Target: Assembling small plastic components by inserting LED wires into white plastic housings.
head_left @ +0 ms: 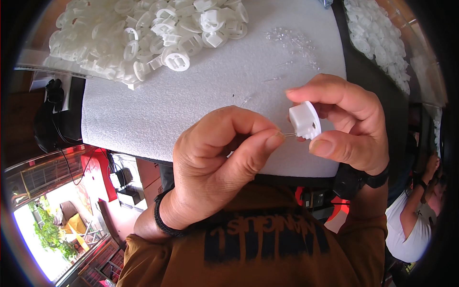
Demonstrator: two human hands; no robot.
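Observation:
Between the thumb and fingers of my right hand (351,122) is a small white plastic housing (304,119) with a round flange and a boxy back. My left hand (229,153) pinches thin wire leads (289,135) that reach the housing's lower left side. The leads look like those of an LED; its body does not show. Beyond my hands, several loose clear LEDs (294,44) with thin legs lie scattered on the pale foam-covered table (129,115). One more clear LED (246,100) rests just past my left hand.
A big heap of white plastic housings (158,28) covers the far left of the table. More white parts (377,38) are piled at the far right, past a dark gap. A co-worker in a white sleeve (411,229) is at the right. Black cables (57,119) hang at the left edge.

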